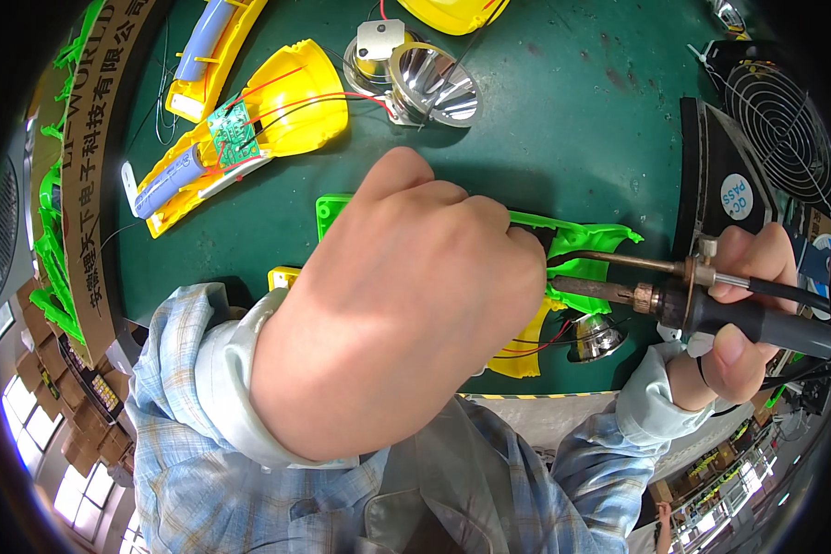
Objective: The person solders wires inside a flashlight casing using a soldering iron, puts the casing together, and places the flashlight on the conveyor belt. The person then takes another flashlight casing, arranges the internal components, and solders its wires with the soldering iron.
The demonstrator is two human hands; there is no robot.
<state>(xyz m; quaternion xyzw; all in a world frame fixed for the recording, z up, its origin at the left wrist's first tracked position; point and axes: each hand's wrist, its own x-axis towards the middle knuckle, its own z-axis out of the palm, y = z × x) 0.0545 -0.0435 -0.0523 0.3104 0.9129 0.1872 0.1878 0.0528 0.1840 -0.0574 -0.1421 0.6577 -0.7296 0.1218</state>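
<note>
L hand [425, 263] curled, R hand [764, 257] gripping iron [752, 327] horiz.

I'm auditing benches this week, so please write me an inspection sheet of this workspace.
Surface: green tabletop, with dark smudges toward the upper right.
Job's things: green housing half, partly hidden by the left hand; soldering iron, its tip hidden behind that hand.
Clutter: yellow housing half bearing a blue cylindrical cell and a green circuit board; silver reflector; fan with a wire guard at right.
Hands: left curled above the green housing half, anything gripped hidden; right hand holds the soldering iron.
Cables: thin red and black wires run toward the silver reflector; black cable at the soldering iron.
Surroundings: cardboard box at left; brown cartons and windows beyond.
</note>
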